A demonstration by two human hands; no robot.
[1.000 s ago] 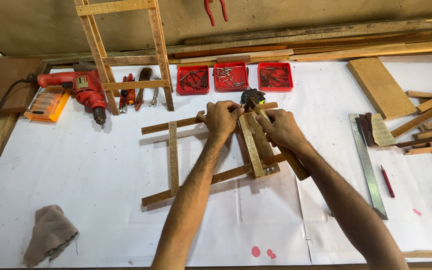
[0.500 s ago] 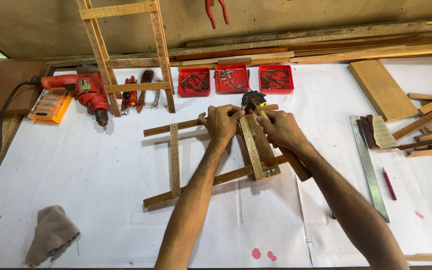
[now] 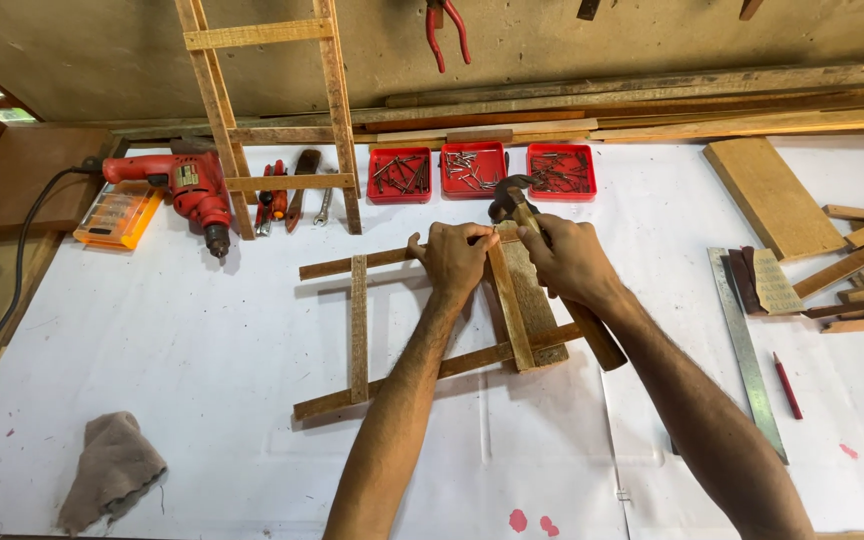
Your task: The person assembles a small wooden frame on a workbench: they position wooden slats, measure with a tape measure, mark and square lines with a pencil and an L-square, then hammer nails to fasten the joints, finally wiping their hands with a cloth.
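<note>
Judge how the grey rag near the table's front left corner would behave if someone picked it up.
The rag lies crumpled in soft folds, so it would probably droop limply. It looks thin, so likely light. Lying slumped on the table, it seems unlikely to roll.

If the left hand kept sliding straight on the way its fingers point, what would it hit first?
Probably the hammer head, right past the left hand above the wooden frame; beyond that, the middle red tray. Depth is unclear.

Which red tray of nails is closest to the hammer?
The right-hand red tray: the hammer head sits just below its left corner. The middle tray and left tray lie farther left.
</note>
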